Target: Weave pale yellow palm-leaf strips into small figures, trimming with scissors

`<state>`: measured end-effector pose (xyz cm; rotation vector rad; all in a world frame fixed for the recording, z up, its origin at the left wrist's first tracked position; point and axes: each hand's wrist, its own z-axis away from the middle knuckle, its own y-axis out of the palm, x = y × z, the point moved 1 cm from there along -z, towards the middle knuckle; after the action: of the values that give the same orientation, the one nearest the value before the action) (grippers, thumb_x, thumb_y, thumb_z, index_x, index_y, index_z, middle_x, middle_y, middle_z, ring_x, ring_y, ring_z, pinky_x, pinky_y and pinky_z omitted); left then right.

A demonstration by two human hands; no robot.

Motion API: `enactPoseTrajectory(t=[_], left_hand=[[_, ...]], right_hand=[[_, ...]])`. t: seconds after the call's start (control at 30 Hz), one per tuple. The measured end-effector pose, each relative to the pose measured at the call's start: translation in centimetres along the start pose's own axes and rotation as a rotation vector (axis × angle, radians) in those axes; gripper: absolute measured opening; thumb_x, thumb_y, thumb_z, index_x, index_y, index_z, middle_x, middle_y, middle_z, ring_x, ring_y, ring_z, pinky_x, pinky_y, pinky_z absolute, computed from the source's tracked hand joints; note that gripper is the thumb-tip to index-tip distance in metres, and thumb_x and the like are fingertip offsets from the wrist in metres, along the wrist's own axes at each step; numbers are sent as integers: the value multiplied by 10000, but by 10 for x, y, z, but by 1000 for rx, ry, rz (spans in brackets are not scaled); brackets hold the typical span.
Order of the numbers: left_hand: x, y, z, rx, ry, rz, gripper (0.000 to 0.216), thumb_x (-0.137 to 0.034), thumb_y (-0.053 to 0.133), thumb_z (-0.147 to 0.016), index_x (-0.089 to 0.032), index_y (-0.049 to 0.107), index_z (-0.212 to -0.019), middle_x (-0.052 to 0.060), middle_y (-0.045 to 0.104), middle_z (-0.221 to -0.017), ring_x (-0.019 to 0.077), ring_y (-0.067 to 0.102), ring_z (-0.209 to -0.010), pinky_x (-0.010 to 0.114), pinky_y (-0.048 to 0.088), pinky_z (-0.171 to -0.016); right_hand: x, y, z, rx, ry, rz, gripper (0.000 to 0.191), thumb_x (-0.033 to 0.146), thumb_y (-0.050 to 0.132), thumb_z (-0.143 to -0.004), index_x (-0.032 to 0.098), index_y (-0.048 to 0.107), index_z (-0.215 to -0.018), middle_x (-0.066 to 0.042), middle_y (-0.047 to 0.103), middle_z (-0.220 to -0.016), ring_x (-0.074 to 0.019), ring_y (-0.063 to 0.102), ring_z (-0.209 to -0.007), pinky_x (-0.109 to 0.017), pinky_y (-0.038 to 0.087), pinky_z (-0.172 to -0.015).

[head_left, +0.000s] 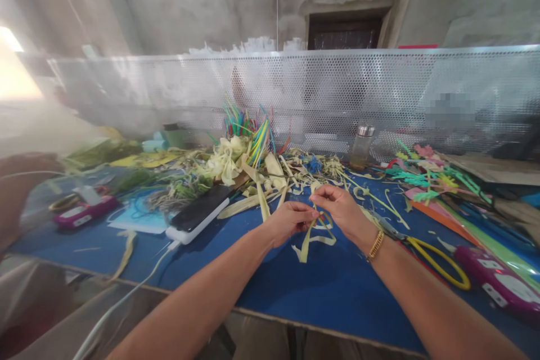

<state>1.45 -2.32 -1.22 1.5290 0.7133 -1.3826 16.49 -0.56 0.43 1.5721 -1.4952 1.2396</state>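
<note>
Both hands meet above the middle of the blue table (337, 287). My left hand (291, 220) is closed in a pinch on a pale yellow leaf strip (314, 236) whose loose ends curl down onto the table. My right hand (340, 208), with a gold bracelet at the wrist, pinches the same strip from the other side. A pile of similar pale strips (236, 166) lies just beyond the hands.
Yellow-handled scissors (439, 261) lie right of my right arm, a pink device (500, 281) beyond them. A black-and-white power bank (198, 214) with cable lies left. Coloured straws (248, 129), a glass jar (361, 146) and coloured paper shapes (426, 174) stand near a perforated metal screen (379, 90).
</note>
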Motion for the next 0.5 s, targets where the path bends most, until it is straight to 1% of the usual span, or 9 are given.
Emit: enactPoseTrajectory(t=[0.27, 0.43, 0.5], left_hand=[[-2, 0, 2, 50, 6, -49, 315, -389, 832, -540, -112, 710, -626, 18, 551, -569, 65, 407, -521, 234, 315, -535], [0, 0, 2, 48, 20, -42, 314, -397, 828, -546, -121, 700, -623, 13, 539, -562, 71, 409, -521, 240, 308, -539], [2, 0, 0, 25, 41, -15, 314, -399, 826, -552, -122, 695, -625, 14, 546, -576, 73, 416, -531, 237, 315, -546]], right_hand=[[-3, 1, 0, -12, -51, 79, 195, 371, 673, -712, 187, 612, -691, 0, 578, -696, -139, 517, -674, -279, 431, -656], [-1, 2, 0, -17, -22, 98, 220, 398, 678, -710, 189, 612, -698, -7, 596, -713, -149, 537, -687, -286, 446, -671], [2, 0, 0, -2, 2, 75, 241, 424, 671, -721, 188, 621, -726, -13, 616, -736, -151, 554, -703, -287, 458, -688]])
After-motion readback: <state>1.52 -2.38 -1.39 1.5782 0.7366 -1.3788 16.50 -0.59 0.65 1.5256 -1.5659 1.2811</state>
